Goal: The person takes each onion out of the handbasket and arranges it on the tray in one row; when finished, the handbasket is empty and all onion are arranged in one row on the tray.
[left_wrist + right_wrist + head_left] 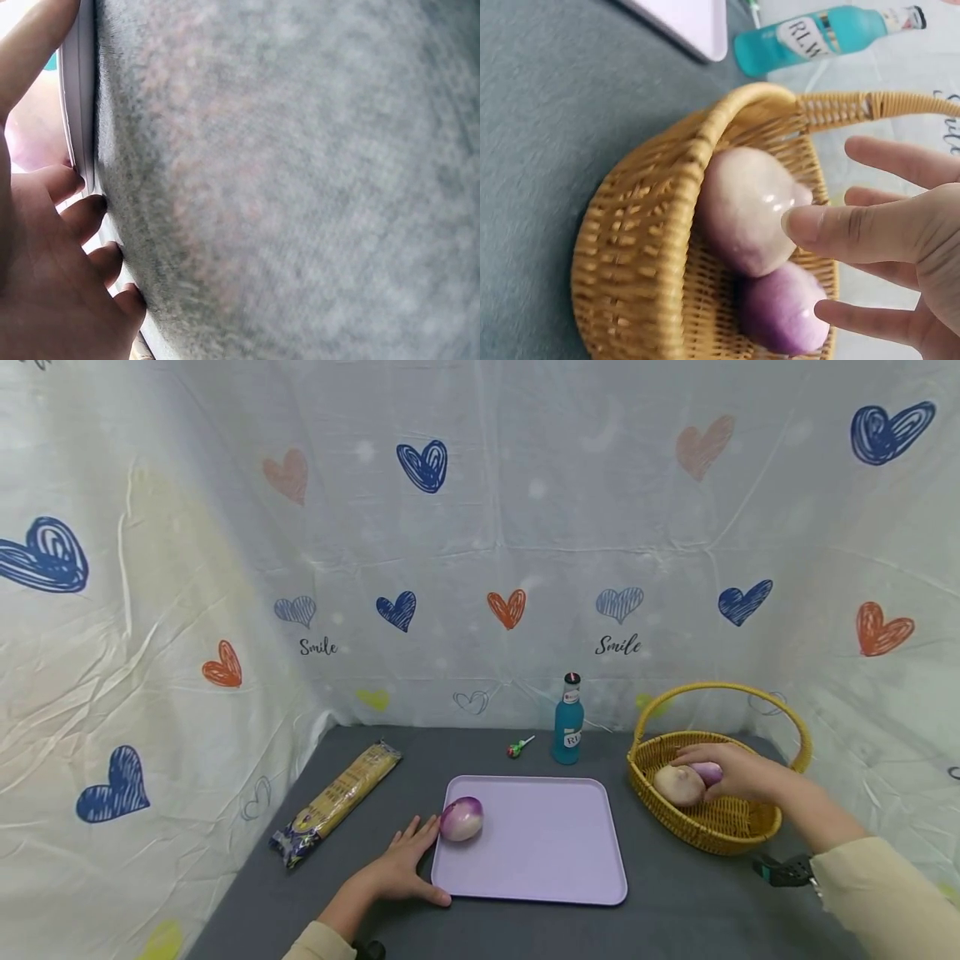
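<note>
Right hand (738,772) over basket (701,831) onions (678,785)

The head view looks down from above at the whole table (675,893). Both wrist views sit very close; the right one shares the basket (641,247), upper right in the head view

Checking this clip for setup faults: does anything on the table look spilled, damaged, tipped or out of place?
Nothing stands out. The blue bottle stands upright and capped, the pasta packet lies sealed, one onion sits on the lilac tray, two more lie in the wicker basket. The left hand rests at the tray's edge; the right hand reaches into the basket.
</note>
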{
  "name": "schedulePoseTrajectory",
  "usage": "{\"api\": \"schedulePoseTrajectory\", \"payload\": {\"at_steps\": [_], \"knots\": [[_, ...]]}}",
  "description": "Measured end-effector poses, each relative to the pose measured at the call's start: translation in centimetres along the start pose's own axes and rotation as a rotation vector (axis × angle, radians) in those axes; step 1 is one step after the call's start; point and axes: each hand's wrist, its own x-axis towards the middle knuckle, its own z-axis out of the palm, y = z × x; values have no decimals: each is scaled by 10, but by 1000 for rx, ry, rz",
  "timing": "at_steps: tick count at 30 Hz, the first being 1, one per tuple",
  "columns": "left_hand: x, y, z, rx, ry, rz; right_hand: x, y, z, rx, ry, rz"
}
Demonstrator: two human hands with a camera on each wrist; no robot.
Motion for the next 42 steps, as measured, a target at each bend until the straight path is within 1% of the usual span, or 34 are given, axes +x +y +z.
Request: {"api": "schedulePoseTrajectory", "payload": {"at_steps": [2, 4, 6, 10, 13, 16, 19, 22, 23, 24, 26, 31, 35, 37, 42], "knots": [[0, 0, -1, -2, 2, -2, 0, 2, 0, 10, -21, 8], [-1, 1, -2, -2, 3, -5, 2, 3, 1, 10, -46, 2], [-2, 1, -2, 0, 4, -6, 4, 5, 3, 13, -72, -21], [-2, 0, -1, 5, 0, -4, 10, 9, 7, 7, -121, -26], [-2, 0, 0, 1, 1, -3, 13, 12, 10, -15, -128, -18], [-2, 0, 0, -4, 3, -8, 15, 12, 12, -30, -128, -39], [-2, 1, 0, -5, -1, -8, 16, 12, 14, 34, -165, -24], [-2, 2, -1, -5, -9, -9, 17, 13, 16, 113, -206, 13], [-2, 2, -1, -3, -11, -9, 17, 13, 17, 121, -211, 25], [-1, 2, -1, -1, -13, -11, 18, 14, 18, 113, -209, 24], [-1, 2, -1, 5, -16, -16, 20, 14, 20, 57, -191, -4], [0, 2, -1, -5, -22, -17, 21, 17, 24, -83, -118, -96], [0, 3, -1, -6, -23, -19, 20, 16, 25, -96, -101, -104], [0, 2, -1, -4, -22, -19, 19, 16, 23, -112, -93, -96], [-1, 1, -1, -3, -18, -19, 16, 14, 14, -98, -76, -61]]}}
